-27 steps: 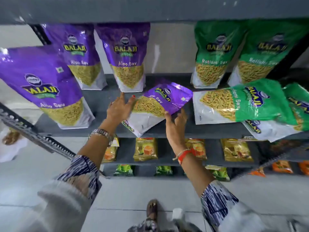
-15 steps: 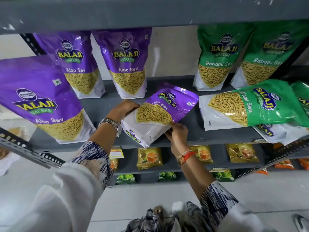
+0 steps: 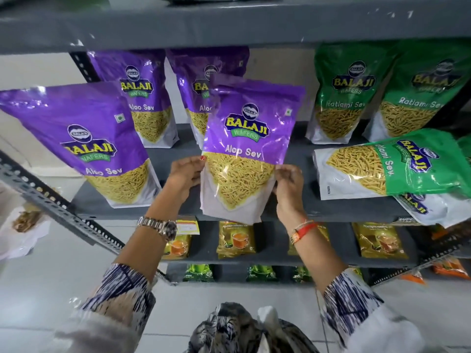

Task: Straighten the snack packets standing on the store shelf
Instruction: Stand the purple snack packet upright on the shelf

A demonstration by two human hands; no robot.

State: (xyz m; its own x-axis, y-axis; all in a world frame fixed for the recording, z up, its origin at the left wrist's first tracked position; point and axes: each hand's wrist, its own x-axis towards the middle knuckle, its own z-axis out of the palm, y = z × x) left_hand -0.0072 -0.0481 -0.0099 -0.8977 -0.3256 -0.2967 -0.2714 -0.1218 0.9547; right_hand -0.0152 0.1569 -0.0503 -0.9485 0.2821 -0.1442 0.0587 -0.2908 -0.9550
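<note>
A purple Aloo Sev packet [image 3: 247,146] stands upright at the front middle of the grey shelf [image 3: 173,159]. My left hand [image 3: 184,174] grips its left edge and my right hand [image 3: 288,184] grips its right edge. Another purple packet [image 3: 84,138] stands front left, and two more purple packets [image 3: 142,98] [image 3: 198,80] stand behind. Two green Ratlami Sev packets [image 3: 346,95] [image 3: 418,98] stand at the back right. A green packet [image 3: 390,166] lies on its side at the front right, on top of another fallen packet [image 3: 430,210].
A grey upper shelf [image 3: 229,24] hangs close overhead. A perforated metal upright [image 3: 51,202] slants across the left. Lower shelves hold small yellow tea packets [image 3: 235,239] and green packets [image 3: 198,272]. White tiled floor lies below.
The purple packet that lay tilted on the shelf now stands upright. Both hands went from reaching for it to gripping its two sides. The camera moved closer.
</note>
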